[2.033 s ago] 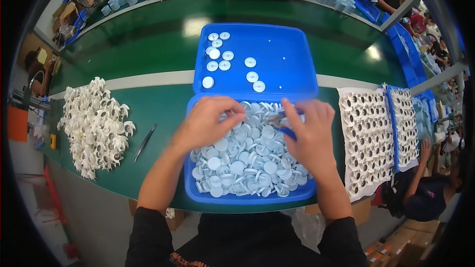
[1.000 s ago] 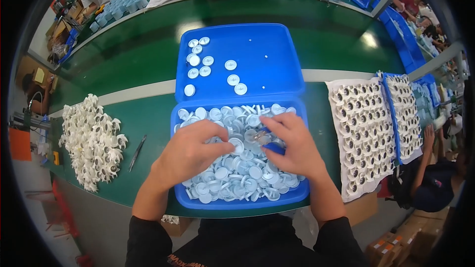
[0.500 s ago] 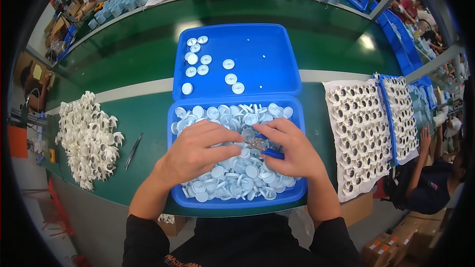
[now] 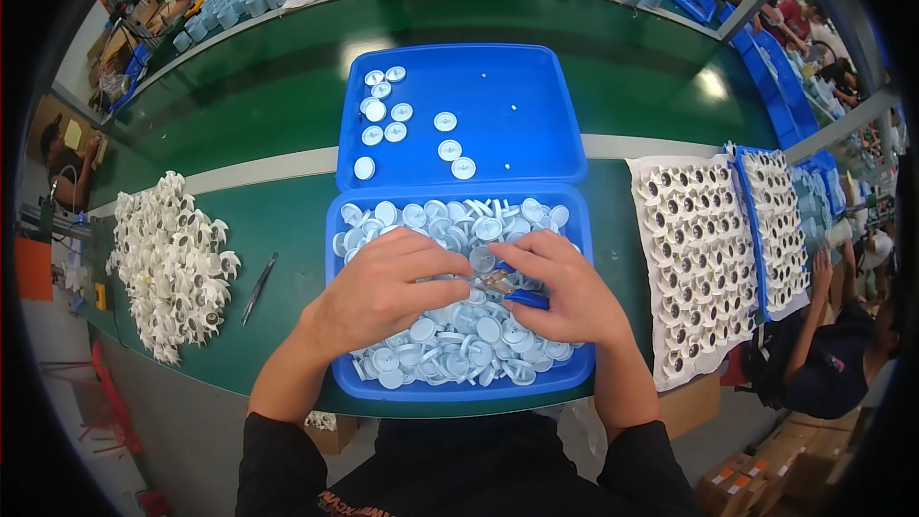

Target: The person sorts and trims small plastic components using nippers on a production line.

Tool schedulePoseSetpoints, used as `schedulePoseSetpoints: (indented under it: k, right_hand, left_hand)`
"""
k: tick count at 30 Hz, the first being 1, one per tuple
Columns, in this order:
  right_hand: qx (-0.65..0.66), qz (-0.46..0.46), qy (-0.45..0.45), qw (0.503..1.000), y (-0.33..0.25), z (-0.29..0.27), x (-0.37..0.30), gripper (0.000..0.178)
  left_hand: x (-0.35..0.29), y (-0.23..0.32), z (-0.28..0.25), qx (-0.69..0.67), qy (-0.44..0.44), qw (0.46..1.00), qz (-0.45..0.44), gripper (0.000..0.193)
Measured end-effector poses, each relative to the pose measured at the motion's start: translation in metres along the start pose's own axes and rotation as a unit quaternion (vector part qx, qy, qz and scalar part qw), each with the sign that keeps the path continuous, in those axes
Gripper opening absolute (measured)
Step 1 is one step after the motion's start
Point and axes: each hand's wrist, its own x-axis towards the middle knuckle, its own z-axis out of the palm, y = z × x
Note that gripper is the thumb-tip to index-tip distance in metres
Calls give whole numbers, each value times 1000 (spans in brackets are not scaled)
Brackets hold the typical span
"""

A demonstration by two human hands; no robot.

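My left hand [image 4: 385, 280] hovers over the heap with thumb and fingertips pinched on a small pale plastic part, mostly hidden by the fingers. Blue-handled nippers [image 4: 528, 300] rest in my right hand [image 4: 572, 292], their metal jaws pointing left and meeting the left fingertips. Below both hands, a blue tray [image 4: 459, 395] is filled with light blue plastic discs [image 4: 459, 354], each with a short stem. Behind it a second blue tray [image 4: 517, 139] holds several similar discs [image 4: 445, 122], mostly at its left side, and a few tiny white bits.
Left on the green bench lie tweezers [image 4: 259, 289] and a pile of white, petal-shaped parts [image 4: 172, 268]. On the right, rows of white parts with dark centres [image 4: 694, 268] sit on a sheet. Light blue cups [image 4: 235, 8] stand far off, where other people work.
Both hands stay almost in place, with the nippers' jaws still at the left fingertips. The whole view has shifted very slightly.
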Motion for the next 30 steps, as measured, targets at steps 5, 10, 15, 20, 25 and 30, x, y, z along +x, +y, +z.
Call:
schedulePoseSetpoints:
  k: [5, 10, 15, 20, 25, 30]
  right_hand:
    - [-5, 3, -3, 1000, -2, -1, 0, 66]
    - [-16, 8, -17, 1000, -5, -4, 1, 68]
    - [-34, 8, -8, 999, -9, -1, 2, 60]
    - [-38, 34, 21, 999, -8, 13, 3, 50]
    - [-83, 18, 28, 996, -6, 14, 6, 47]
    - [-148, -28, 51, 987, -4, 3, 5, 58]
  left_hand:
    - [1, 1, 0, -3, -8, 1000, 0, 29]
    - [0, 0, 1, -5, -11, 1000, 0, 29]
    - [-1, -2, -2, -23, -6, 1000, 4, 27]
    - [-2, -11, -5, -5, -9, 1000, -4, 23]
    - [-3, -10, -9, 3, -58, 998, -19, 23]
    - [-11, -16, -22, -7, -147, 986, -73, 28]
